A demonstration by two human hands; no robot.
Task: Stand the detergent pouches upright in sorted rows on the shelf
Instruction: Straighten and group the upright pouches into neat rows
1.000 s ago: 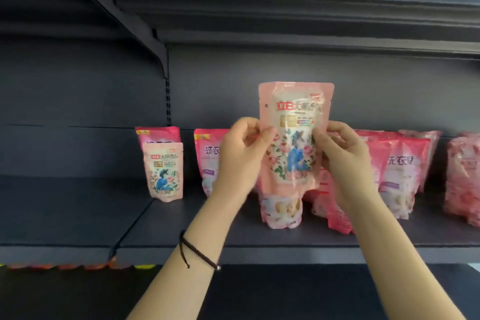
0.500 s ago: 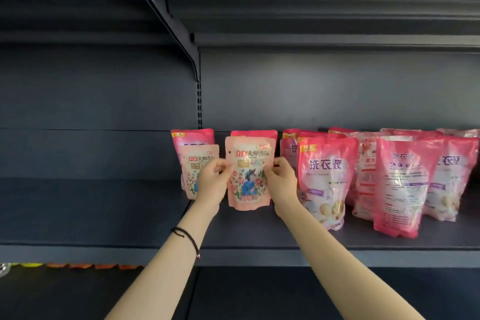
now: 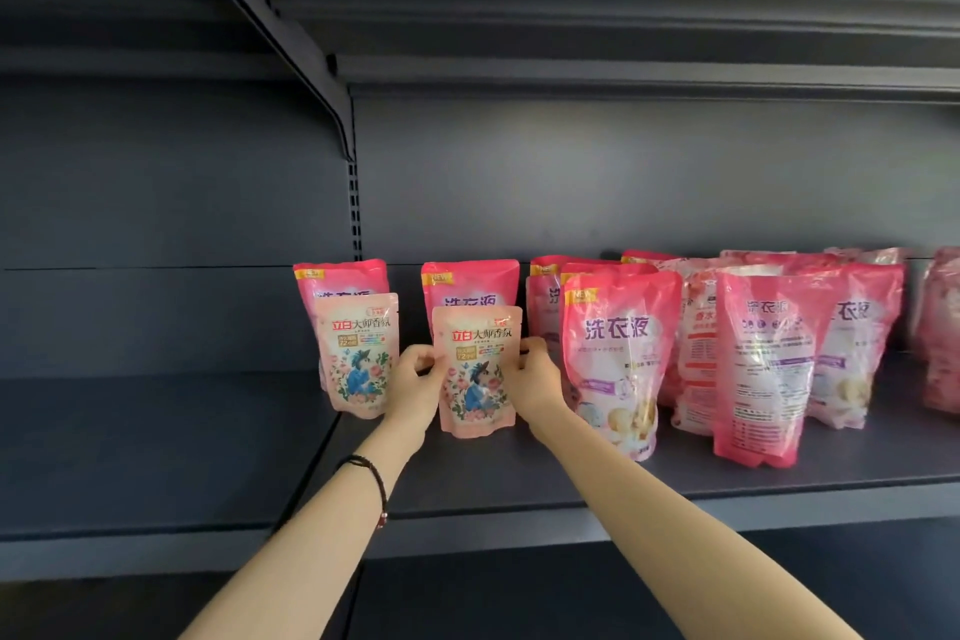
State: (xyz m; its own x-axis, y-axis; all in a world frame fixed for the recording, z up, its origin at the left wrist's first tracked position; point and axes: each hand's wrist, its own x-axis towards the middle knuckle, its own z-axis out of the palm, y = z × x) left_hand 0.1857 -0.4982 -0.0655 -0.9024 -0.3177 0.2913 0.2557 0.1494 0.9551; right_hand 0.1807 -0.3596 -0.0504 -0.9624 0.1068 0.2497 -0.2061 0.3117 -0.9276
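While our left hand (image 3: 415, 379) and right hand (image 3: 535, 379) pinched the pale pouch (image 3: 475, 379) by its side edges, it seemed light, soft, best steadied there.

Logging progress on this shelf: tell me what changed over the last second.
The pale floral pouch came down from mid-air to the shelf, right of the other floral pouch. The left hand and right hand still pinch its side edges. The bigger pink pouches stayed put.

"立白 大师香氛" on pale floral pouch (image 3: 475, 369), same on neighbouring pale pouch (image 3: 358, 353), "NEW", "洗衣液" on deep pink pouch (image 3: 618, 364)
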